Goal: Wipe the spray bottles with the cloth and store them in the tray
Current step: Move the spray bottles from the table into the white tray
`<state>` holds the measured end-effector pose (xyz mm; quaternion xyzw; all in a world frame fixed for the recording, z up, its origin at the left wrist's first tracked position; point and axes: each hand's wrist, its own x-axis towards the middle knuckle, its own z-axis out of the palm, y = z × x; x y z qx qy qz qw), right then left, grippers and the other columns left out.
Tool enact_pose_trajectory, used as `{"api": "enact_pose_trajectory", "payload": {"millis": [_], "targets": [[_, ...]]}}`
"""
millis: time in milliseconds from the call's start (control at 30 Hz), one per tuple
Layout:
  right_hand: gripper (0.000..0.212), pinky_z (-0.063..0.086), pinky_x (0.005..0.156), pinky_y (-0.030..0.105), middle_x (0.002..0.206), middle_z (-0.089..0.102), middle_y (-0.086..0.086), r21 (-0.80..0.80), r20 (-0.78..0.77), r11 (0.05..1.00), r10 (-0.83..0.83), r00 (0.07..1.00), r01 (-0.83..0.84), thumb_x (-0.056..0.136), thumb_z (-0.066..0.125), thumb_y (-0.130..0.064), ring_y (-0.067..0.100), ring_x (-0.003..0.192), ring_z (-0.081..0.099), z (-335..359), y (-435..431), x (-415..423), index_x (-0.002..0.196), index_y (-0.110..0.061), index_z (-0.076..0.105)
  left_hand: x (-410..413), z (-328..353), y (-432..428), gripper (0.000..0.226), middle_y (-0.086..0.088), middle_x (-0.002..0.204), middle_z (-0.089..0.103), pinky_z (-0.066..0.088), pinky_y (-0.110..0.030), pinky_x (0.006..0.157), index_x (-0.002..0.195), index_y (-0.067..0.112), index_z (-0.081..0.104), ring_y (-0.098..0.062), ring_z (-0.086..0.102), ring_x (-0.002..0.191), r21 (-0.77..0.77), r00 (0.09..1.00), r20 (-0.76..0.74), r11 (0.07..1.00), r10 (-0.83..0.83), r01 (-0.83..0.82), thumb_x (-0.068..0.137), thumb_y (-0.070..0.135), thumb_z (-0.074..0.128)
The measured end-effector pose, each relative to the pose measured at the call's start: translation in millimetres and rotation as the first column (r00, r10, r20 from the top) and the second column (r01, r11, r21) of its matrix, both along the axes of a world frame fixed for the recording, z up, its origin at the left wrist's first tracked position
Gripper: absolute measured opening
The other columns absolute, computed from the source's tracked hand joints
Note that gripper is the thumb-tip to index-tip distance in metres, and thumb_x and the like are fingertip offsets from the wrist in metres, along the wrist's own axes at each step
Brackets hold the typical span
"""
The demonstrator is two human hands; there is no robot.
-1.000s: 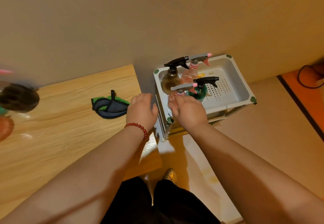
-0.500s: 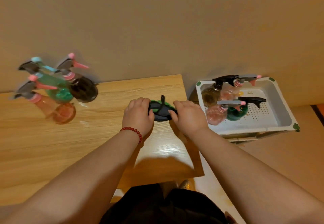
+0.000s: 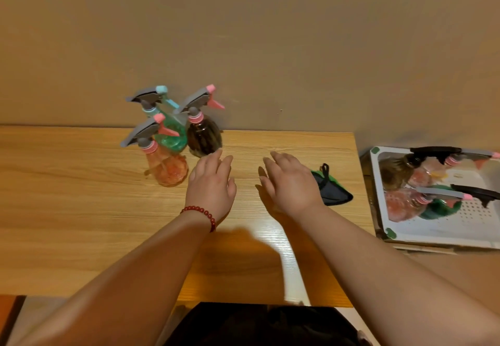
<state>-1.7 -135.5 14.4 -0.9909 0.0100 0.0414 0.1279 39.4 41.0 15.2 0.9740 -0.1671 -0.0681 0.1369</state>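
Note:
Three spray bottles stand together at the back of the wooden table (image 3: 81, 210): an orange one (image 3: 169, 168), a green one (image 3: 170, 134) and a dark brown one (image 3: 204, 137). My left hand (image 3: 212, 180) hovers open just right of the orange bottle, its fingertips close to the brown one. My right hand (image 3: 289, 183) is open too, empty, over the table. The dark cloth with green trim (image 3: 331, 188) lies flat on the table just right of that hand. The white tray (image 3: 433, 234) sits off the table's right end and holds several spray bottles.
A plain wall rises right behind the table. The tray rests on a low stand beside the table's right edge. My dark-clothed lap shows below the table's front edge.
My view swung left from the tray to the table. Half a second ago both hands were on the cloth; now they have let go and moved left toward the standing bottles.

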Motion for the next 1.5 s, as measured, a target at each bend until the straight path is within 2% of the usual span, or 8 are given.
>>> {"api": "enact_pose_trajectory", "payload": {"millis": [233, 333, 433, 667, 767, 867, 1267, 1500], "targets": [[0.055, 0.024, 0.114, 0.039, 0.161, 0.02, 0.001, -0.021, -0.051, 0.996, 0.084, 0.995, -0.085, 0.102, 0.035, -0.043, 0.023, 0.146, 0.019, 0, 44, 30, 0.152, -0.022, 0.026, 7, -11, 55, 0.055, -0.006, 0.16, 0.028, 0.02, -0.043, 0.116, 0.149, 0.017, 0.038, -0.028, 0.021, 0.146, -0.037, 0.998, -0.042, 0.999, 0.036, -0.038, 0.097, 0.023, 0.052], [0.057, 0.022, 0.115, 0.038, 0.161, 0.02, 0.001, -0.011, -0.065, 0.996, 0.091, 0.994, -0.092, 0.102, 0.034, -0.044, 0.023, 0.146, 0.019, -2, 61, 39, 0.153, -0.023, 0.021, 6, -15, 74, 0.049, -0.007, 0.148, 0.046, 0.035, -0.045, 0.107, 0.139, 0.015, 0.053, -0.028, 0.039, 0.136, -0.091, 0.998, -0.026, 0.994, 0.061, -0.064, 0.091, 0.024, 0.05], [0.059, 0.023, 0.115, 0.038, 0.16, 0.024, 0.003, 0.017, -0.07, 0.996, 0.086, 0.994, -0.085, 0.101, 0.036, -0.046, 0.023, 0.145, 0.021, -4, 78, 50, 0.153, -0.022, 0.022, 3, -23, 94, 0.045, -0.012, 0.116, 0.066, 0.052, -0.045, 0.086, 0.117, 0.01, 0.066, -0.028, 0.056, 0.108, -0.134, 0.992, 0.104, 0.989, 0.074, -0.06, 0.081, 0.028, 0.046], [0.069, 0.029, 0.112, 0.037, 0.153, 0.035, 0.007, 0.123, -0.047, 0.992, -0.026, 0.999, 0.032, 0.097, 0.047, -0.049, 0.024, 0.14, 0.03, -10, 106, 77, 0.152, -0.013, 0.024, 14, -30, 137, 0.04, -0.014, 0.099, 0.066, 0.051, -0.041, 0.071, 0.094, 0.007, 0.065, -0.038, 0.062, 0.088, -0.135, 0.969, 0.128, 0.971, 0.213, -0.196, 0.079, 0.042, 0.051], [0.074, 0.032, 0.111, 0.038, 0.151, 0.037, 0.01, 0.208, -0.048, 0.968, -0.13, 0.99, 0.137, 0.094, 0.052, -0.049, 0.027, 0.138, 0.033, -12, 111, 87, 0.151, -0.01, 0.023, 23, -33, 146, 0.043, -0.017, 0.099, 0.063, 0.05, -0.043, 0.076, 0.099, 0.002, 0.061, -0.04, 0.062, 0.088, -0.219, 0.942, 0.117, 0.934, 0.314, -0.283, 0.078, 0.039, 0.069], [0.079, 0.032, 0.111, 0.039, 0.15, 0.039, 0.01, 0.268, -0.04, 0.945, -0.185, 0.982, 0.189, 0.092, 0.057, -0.048, 0.027, 0.138, 0.034, -14, 116, 95, 0.152, -0.01, 0.021, 32, -34, 145, 0.065, -0.019, 0.111, 0.063, 0.049, -0.047, 0.086, 0.119, -0.001, 0.057, -0.041, 0.061, 0.1, -0.254, 0.931, 0.08, 0.91, 0.357, -0.327, 0.07, 0.029, 0.087], [0.078, 0.043, 0.104, 0.04, 0.138, 0.05, 0.007, 0.494, -0.017, 0.817, -0.334, 0.942, 0.298, 0.082, 0.073, -0.043, 0.025, 0.128, 0.047, -28, 127, 117, 0.142, -0.015, 0.032, 53, -30, 120, 0.073, -0.018, 0.115, 0.061, 0.047, -0.04, 0.094, 0.124, 0.004, 0.058, -0.035, 0.057, 0.109, -0.357, 0.928, -0.033, 0.863, 0.371, -0.358, 0.067, 0.035, 0.089], [0.069, 0.049, 0.096, 0.04, 0.132, 0.053, 0.008, 0.503, -0.012, 0.807, -0.351, 0.936, 0.309, 0.083, 0.073, -0.041, 0.025, 0.121, 0.053, -25, 126, 115, 0.136, -0.015, 0.038, 46, -23, 109, 0.067, -0.029, 0.111, 0.06, 0.045, -0.05, 0.096, 0.122, -0.01, 0.055, -0.047, 0.055, 0.108, -0.358, 0.93, 0.026, 0.872, 0.368, -0.335, 0.07, 0.019, 0.087]]}}
